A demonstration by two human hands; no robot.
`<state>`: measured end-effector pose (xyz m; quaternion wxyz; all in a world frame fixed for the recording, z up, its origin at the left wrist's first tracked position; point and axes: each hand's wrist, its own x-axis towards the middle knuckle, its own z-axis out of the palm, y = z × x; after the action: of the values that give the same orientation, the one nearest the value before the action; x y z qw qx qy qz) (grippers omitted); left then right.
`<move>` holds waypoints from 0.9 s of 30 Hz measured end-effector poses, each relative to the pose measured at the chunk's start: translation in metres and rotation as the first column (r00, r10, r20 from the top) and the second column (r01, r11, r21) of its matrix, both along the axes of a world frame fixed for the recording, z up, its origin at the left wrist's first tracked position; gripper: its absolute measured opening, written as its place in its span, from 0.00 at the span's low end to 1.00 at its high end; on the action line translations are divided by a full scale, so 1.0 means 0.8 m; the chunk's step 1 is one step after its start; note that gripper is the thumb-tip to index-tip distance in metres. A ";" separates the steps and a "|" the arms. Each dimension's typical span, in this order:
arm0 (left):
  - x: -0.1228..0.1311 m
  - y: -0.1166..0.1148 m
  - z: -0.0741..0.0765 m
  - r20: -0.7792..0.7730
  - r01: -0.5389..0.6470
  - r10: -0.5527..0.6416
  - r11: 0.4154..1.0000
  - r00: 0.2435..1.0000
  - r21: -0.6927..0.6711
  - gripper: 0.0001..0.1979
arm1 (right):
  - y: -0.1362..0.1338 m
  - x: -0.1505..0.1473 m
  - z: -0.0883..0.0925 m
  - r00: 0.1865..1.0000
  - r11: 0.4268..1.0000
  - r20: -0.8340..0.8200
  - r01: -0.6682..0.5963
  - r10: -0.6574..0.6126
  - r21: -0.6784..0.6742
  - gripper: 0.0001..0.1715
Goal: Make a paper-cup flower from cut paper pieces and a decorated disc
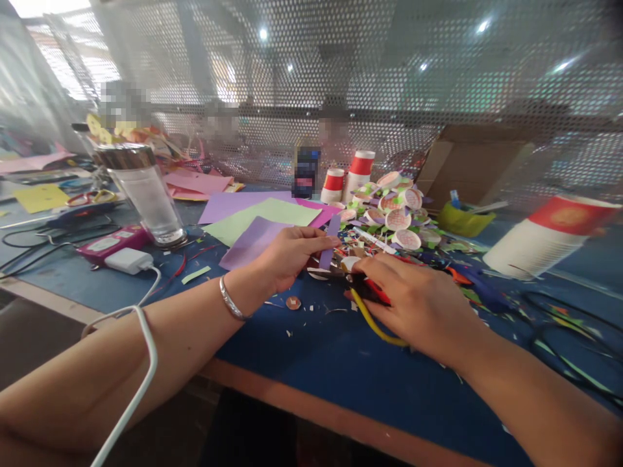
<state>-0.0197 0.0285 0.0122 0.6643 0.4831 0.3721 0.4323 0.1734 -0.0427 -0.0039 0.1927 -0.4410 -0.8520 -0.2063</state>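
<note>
My left hand (287, 258) pinches a narrow purple paper strip (329, 241) that stands upright between its fingers. A silver bangle (230, 299) sits on that wrist. My right hand (413, 299) is closed around scissors with red and yellow handles (370, 305); their blades point left at the foot of the strip. Both hands hover just over the blue table (311, 363), which is littered with paper scraps.
Purple, green and pink paper sheets (265, 217) lie behind my left hand. A heap of decorated paper cups (396, 211) sits beyond, a glass tumbler (146, 194) at left, a white charger and cable (129, 261), a tipped cup stack (549, 237) at right, a cardboard box (474, 168).
</note>
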 end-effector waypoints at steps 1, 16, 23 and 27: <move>0.000 0.000 0.000 -0.011 0.000 0.000 1.000 1.000 0.005 0.13 | 0.000 0.000 0.000 1.000 1.000 0.019 -0.012 0.012 0.023 0.12; -0.003 0.005 -0.003 -0.062 0.051 -0.051 0.999 0.997 0.002 0.11 | -0.004 -0.001 0.006 0.987 0.986 0.142 -0.090 0.069 0.142 0.04; -0.003 0.002 0.006 0.062 -0.015 0.018 0.999 0.998 -0.045 0.13 | -0.006 -0.001 0.004 0.985 0.986 0.111 -0.142 0.132 0.083 0.05; -0.008 0.008 0.004 0.094 -0.010 0.010 1.000 0.995 0.001 0.10 | -0.005 -0.002 0.000 0.964 0.995 -0.248 -0.092 0.097 0.033 0.08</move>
<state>-0.0261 0.0349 0.0153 0.6786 0.4608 0.3424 0.4582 0.1721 -0.0464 -0.0038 0.3123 -0.4203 -0.8388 -0.1488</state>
